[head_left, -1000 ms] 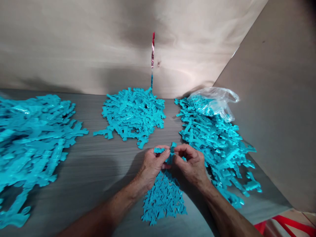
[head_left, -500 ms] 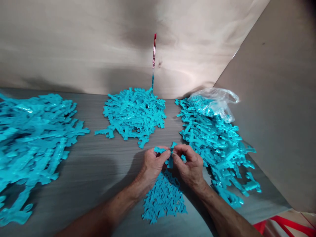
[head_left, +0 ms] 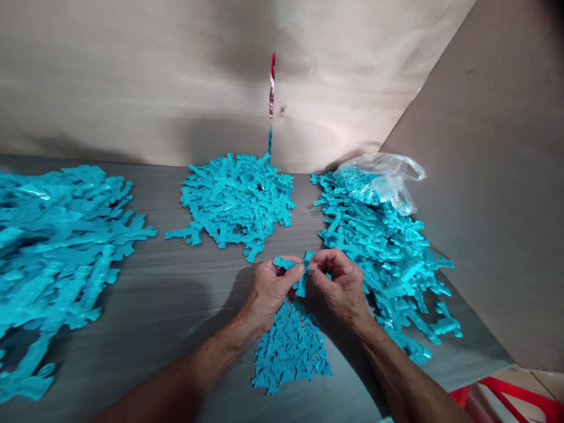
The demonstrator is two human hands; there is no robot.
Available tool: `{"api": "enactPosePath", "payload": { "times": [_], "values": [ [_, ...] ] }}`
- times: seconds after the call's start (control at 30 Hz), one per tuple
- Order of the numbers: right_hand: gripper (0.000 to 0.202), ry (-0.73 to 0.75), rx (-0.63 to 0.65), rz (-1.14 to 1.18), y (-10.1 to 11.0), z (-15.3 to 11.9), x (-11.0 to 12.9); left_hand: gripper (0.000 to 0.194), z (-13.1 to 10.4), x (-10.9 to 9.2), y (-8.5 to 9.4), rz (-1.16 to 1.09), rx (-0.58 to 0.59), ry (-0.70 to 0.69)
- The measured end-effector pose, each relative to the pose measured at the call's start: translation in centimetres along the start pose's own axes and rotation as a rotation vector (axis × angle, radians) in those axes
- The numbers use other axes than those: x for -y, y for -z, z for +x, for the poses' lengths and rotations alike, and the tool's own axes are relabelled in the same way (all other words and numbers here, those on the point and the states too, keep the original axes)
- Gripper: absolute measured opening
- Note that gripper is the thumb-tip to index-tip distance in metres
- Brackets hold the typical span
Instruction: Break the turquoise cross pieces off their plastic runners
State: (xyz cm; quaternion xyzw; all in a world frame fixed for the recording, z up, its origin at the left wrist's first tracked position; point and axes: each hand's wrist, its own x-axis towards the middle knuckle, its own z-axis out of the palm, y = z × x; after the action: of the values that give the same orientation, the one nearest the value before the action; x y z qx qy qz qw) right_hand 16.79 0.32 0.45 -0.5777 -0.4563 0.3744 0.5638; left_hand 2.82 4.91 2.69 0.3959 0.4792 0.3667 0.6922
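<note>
A turquoise cut piece (head_left: 303, 282), flat with jagged edges, stands upright between my two hands. My left hand (head_left: 274, 285) pinches it between thumb and fingers, and a turquoise strip (head_left: 284, 263) sticks out over those fingers. My right hand (head_left: 337, 283) is closed at the piece's upper right edge, thumb and index finger together. What lies under its fingertips is partly hidden. Just below both hands, small turquoise scraps (head_left: 291, 352) with notched outlines lie spread on the grey table.
Larger turquoise piles lie on the left (head_left: 61, 235), at the back middle (head_left: 238, 200) and on the right (head_left: 374, 241). A clear plastic bag (head_left: 399, 176) rests on the right pile. A wooden panel (head_left: 132, 76) rises behind, another (head_left: 497, 176) on the right.
The whole view has shifted slightly. Both hands keep their pinch, and the upright piece shows a little more clearly between them.
</note>
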Motion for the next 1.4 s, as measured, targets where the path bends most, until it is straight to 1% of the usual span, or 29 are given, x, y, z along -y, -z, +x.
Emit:
{"api": "enactPosePath", "payload": {
  "times": [0.2,0.27,0.33,0.4,0.47,0.5,0.6,0.7,0.77,0.83,0.9,0.97,1.1,1.2,1.33,1.4],
  "values": [
    [0.005,0.381,-0.098,-0.362,-0.3,-0.3,0.6,0.027,0.0,-0.1,-0.1,0.086,-0.083,-0.036],
    [0.010,0.504,-0.104,-0.426,-0.4,-0.3,0.5,0.025,0.1,0.0,-0.1,0.106,-0.114,-0.060],
    [0.020,0.614,-0.100,-0.449,-0.5,-0.2,0.3,0.024,0.1,0.2,-0.1,0.113,-0.137,-0.079],
    [0.029,0.676,-0.096,-0.461,-0.6,-0.2,0.1,0.024,0.1,0.3,-0.1,0.106,-0.149,-0.088],
    [0.030,0.666,-0.101,-0.462,-0.6,-0.2,0.1,0.025,0.2,0.4,-0.1,0.101,-0.134,-0.080],
    [0.028,0.630,-0.103,-0.454,-0.6,-0.2,0.1,0.026,0.2,0.4,-0.1,0.095,-0.118,-0.072],
    [0.020,0.434,-0.086,-0.363,-0.3,-0.2,0.3,0.026,0.4,0.4,0.1,0.064,-0.065,-0.062],
    [0.019,0.246,-0.012,-0.187,0.2,0.1,0.5,0.026,0.6,0.3,0.2,0.043,-0.007,-0.083],
    [0.021,0.178,0.050,-0.107,0.5,0.2,0.6,0.030,0.6,0.3,0.2,0.048,0.030,-0.086],
    [0.022,0.144,0.101,-0.098,0.6,0.2,0.7,0.032,0.6,0.3,0.2,0.043,0.032,-0.067],
    [0.021,0.140,0.113,-0.129,0.5,0.0,0.8,0.035,0.6,0.5,0.2,0.023,0.011,-0.043],
    [0.021,0.166,0.102,-0.172,0.3,-0.1,1.0,0.037,0.5,0.7,0.2,0.010,0.006,-0.027],
    [0.019,0.299,0.083,-0.288,-0.1,-0.2,1.4,0.038,0.4,1.1,0.1,-0.007,0.050,-0.025],
    [0.019,0.390,0.048,-0.351,-0.2,-0.2,1.6,0.040,0.1,1.1,0.0,-0.072,0.070,-0.037],
    [0.018,0.440,-0.018,-0.402,-0.2,-0.3,2.0,0.039,-0.2,0.9,-0.1,-0.205,0.147,-0.031],
    [0.017,0.469,-0.040,-0.433,-0.2,-0.3,2.1,0.036,-0.2,0.9,-0.2,-0.245,0.166,-0.024]
  ]
}}
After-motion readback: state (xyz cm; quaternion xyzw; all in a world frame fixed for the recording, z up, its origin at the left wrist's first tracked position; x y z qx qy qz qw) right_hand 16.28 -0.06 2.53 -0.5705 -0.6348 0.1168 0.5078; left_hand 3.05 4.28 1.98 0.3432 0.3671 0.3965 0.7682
